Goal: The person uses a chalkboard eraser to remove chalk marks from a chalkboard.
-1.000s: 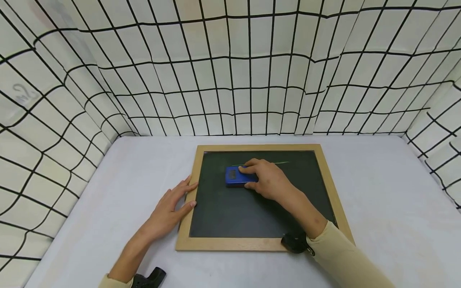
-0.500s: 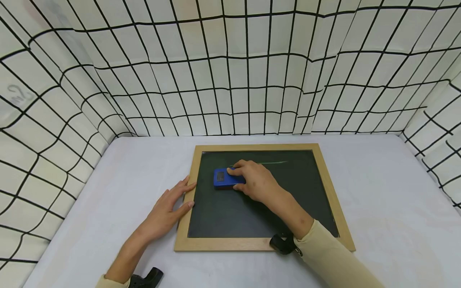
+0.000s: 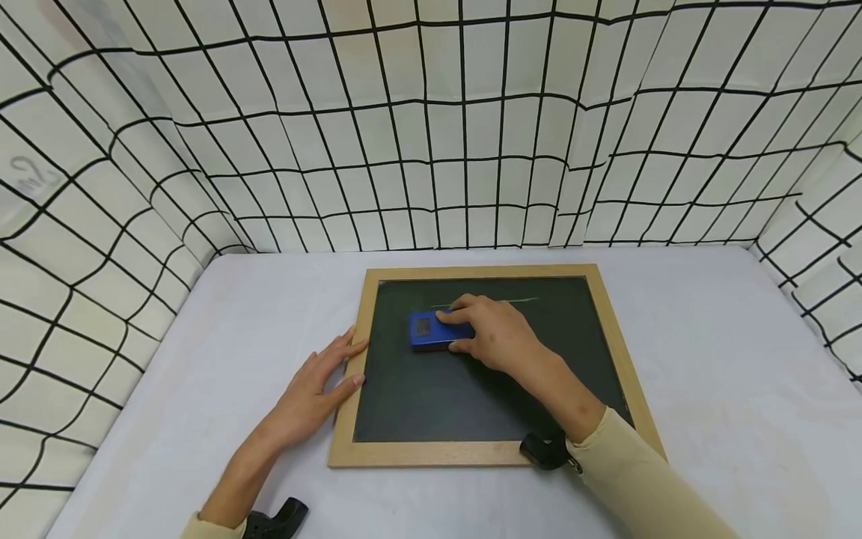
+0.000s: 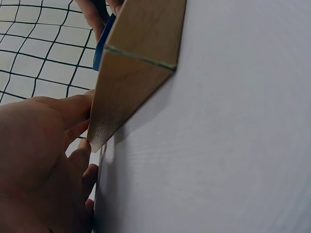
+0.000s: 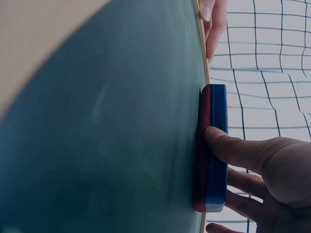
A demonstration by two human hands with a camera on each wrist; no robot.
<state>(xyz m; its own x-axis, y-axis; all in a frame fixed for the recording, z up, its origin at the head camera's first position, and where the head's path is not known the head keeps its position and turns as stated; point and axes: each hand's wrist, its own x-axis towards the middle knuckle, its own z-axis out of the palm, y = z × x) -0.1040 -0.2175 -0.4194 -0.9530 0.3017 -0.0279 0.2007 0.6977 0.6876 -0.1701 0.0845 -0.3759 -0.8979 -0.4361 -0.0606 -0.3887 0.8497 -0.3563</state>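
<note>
A green chalkboard [image 3: 424,397] with a pale wooden frame [image 3: 431,454] lies flat before me. My right hand [image 3: 501,333] grips a blue chalkboard eraser [image 3: 426,329] against the board's upper middle. In the right wrist view, the thumb lies along the side of the eraser [image 5: 219,104], whose dark red felt [image 5: 206,109] faces the board. A thin green chalk line [image 3: 521,300] runs just above, partly hidden by the fingers. My left hand [image 3: 311,397] rests at the frame's left side, its fairly straight fingers touching the wood; the left wrist view shows it beside the frame corner [image 4: 131,73].
The board lies on a white-covered table [image 3: 727,359]. A black grid net [image 3: 465,108] over white sheeting rises behind it and along both sides. Black wrist cameras [image 3: 545,451] are worn on both wrists, the right one over the frame's lower edge.
The right hand has slid the eraser left across the board, then a little back to the right. The left hand has stayed at the frame's left side.
</note>
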